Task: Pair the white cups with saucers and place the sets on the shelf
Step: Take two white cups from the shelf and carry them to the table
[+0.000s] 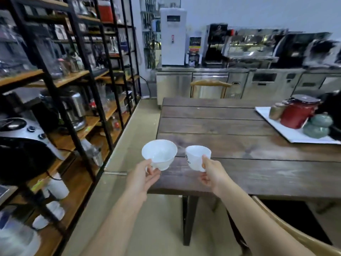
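Black-framed shelf [60,100] with wooden boards fills the left side, crowded with appliances, glassware and jars, mostly blurred; white cups and what look like saucers [53,211] sit on its lower boards near the bottom left. Dark wooden plank worktop [239,145] takes up the centre and right, bare on its near left part. Steel counter [239,82] runs along the back wall with a white dispenser [172,37] and coffee machines on it, blurred. White tray [287,132] on the far right of the worktop carries a red pot [297,115], a green lidded jar [318,125] and a small brownish jar. 2 wooden chairs: 1 at the far end of the worktop [210,85], 1 at the bottom right corner. Both forearms reach forward, bare. Left hand [143,175] has its grip closed on the wide white cup [159,154], pinching the handle, cup upright in the air just off the worktop's near left corner. Right hand [212,174] has its grip closed on the smaller white cup [197,157], which has a dark printed logo on its side, upright and held above the worktop's near edge. The 2 cups sit side by side, close but apart.
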A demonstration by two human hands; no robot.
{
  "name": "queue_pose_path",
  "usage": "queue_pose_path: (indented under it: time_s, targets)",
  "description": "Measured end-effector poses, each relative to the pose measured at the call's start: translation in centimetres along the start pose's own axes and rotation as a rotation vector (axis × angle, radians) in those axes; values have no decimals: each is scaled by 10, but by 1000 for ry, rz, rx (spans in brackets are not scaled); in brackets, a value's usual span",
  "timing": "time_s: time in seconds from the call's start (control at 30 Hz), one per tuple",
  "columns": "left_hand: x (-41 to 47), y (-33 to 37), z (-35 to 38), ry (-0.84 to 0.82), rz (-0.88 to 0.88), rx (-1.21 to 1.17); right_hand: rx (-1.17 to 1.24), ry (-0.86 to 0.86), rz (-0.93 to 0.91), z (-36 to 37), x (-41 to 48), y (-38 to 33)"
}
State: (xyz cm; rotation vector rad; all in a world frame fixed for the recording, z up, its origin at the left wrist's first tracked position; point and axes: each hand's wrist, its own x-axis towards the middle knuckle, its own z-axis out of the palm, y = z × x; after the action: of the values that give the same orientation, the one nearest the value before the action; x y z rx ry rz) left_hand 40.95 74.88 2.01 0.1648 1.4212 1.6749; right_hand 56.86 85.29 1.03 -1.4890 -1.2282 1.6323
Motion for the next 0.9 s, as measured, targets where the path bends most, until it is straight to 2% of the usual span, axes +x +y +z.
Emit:
queue_pose_path:
  time_s: [0.37, 0.53, 0.9]
  targets:
    - [117, -32, 70, 1, -135, 163, 77, 74, 224, -30, 112, -1]
    - [173, -36, 106, 5, -219, 209, 35, 117, 212, -35, 167, -18]
    - [230, -41, 161, -18, -388, 194, 194, 158, 279, -50, 256, -7]
